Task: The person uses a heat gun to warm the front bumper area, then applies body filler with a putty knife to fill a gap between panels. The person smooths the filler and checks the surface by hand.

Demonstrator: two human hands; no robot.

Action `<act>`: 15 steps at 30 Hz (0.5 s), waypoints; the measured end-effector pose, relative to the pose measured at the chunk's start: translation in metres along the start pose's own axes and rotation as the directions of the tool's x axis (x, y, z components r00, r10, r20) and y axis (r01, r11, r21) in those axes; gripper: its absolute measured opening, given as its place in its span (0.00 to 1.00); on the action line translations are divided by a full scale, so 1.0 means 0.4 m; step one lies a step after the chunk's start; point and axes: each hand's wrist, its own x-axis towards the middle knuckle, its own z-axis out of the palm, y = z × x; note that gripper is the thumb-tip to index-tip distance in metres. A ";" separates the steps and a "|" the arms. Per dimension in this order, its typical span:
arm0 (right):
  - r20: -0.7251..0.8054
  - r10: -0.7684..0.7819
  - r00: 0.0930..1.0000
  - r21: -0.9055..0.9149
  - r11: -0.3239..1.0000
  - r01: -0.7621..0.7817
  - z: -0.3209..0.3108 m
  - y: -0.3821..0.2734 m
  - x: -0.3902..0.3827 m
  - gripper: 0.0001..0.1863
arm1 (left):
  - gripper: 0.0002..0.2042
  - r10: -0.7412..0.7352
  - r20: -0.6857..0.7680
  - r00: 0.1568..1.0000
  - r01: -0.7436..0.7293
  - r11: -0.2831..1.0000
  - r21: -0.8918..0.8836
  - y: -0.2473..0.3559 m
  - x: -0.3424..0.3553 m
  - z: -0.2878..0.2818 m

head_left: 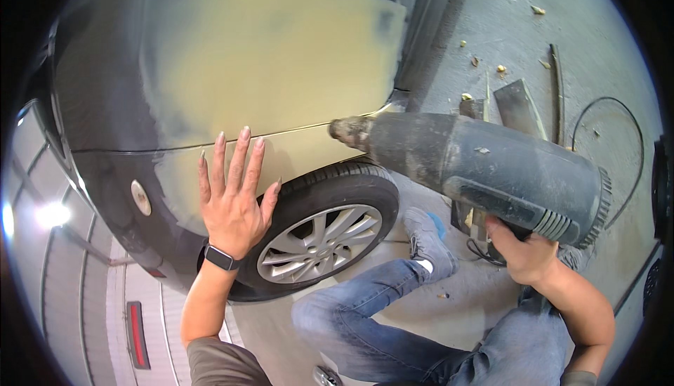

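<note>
A worn grey heat gun [491,168] is gripped by its handle in my right hand [523,249]. Its dirty nozzle points left at the car's side, close to the seam between the door and the fender. My left hand [235,207] is spread, palm toward the fender, fingertips near that seam; whether it touches the panel I cannot tell. Yellowish body filler [274,56] covers much of the dark car door [105,91] and continues onto the fender below the seam. Beneath it stands the car wheel [319,242] with a silver rim.
A black cord [639,140] loops across the floor at the right. Flat scraper-like pieces [519,108], a dark strip [557,94] and scattered crumbs of filler lie beyond the heat gun. My bent leg [358,316] and shoe [428,242] are beside the wheel. A bright lamp [53,215] shines at left.
</note>
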 end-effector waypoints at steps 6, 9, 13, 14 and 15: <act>0.102 -0.114 0.988 0.049 0.993 0.109 0.058 -0.041 0.042 0.08 | 0.37 -0.108 -0.030 0.994 0.109 0.994 0.009 -0.056 -0.098 0.007; 0.085 -0.164 0.983 0.049 0.986 0.160 0.075 -0.049 0.039 0.08 | 0.37 -0.136 -0.077 0.988 0.139 0.990 0.034 -0.096 -0.109 0.007; 0.187 -0.277 0.943 -0.031 0.957 0.287 0.084 -0.053 0.039 0.13 | 0.38 -0.178 -0.167 0.970 0.188 0.981 0.047 -0.137 -0.091 0.012; 0.155 -0.353 0.923 -0.022 0.932 0.361 0.084 -0.052 0.039 0.14 | 0.38 -0.210 -0.171 0.963 0.220 0.974 0.044 -0.144 -0.087 0.011; 0.156 -0.313 0.937 0.005 0.949 0.316 0.087 -0.051 0.039 0.15 | 0.38 -0.237 -0.165 0.957 0.249 0.967 0.057 -0.151 -0.083 0.008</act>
